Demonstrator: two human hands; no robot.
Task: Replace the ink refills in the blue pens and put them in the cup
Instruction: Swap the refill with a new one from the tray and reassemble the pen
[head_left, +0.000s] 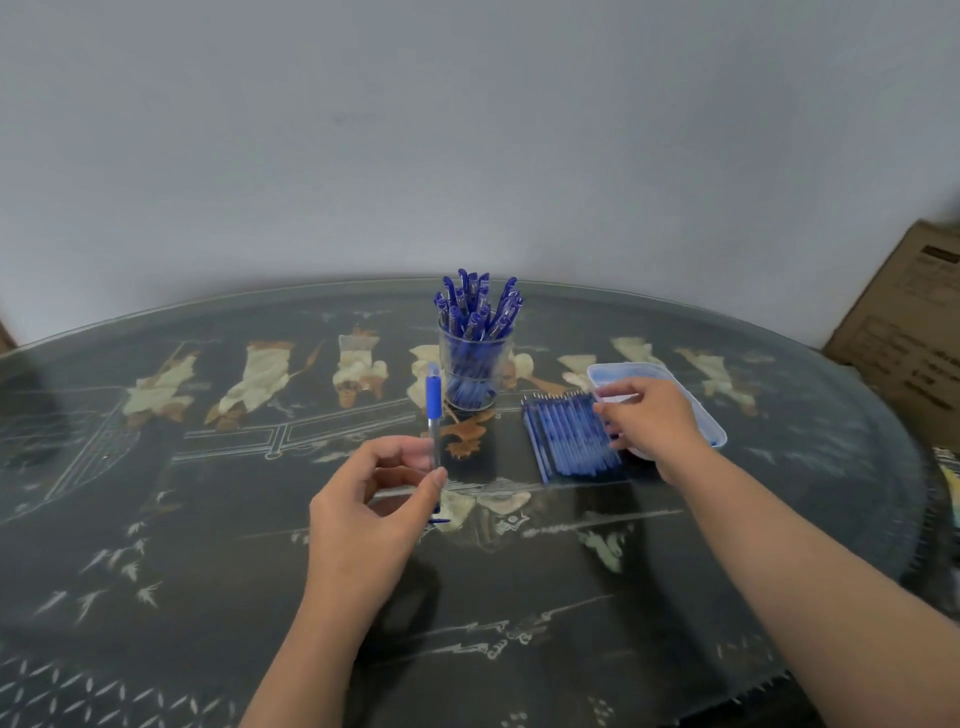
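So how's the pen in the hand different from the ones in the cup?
The held pen is alone, pinched by the left hand; the cup pens are a crowded bunch. The held pen is up in the air; the cup pens stand inside the clear cup. Both are blue.

Left hand (374, 499), raised, pinches a pen (434, 410) upright between thumb and fingers; right hand (654, 426) is extended forward, palm down, fingers bent.
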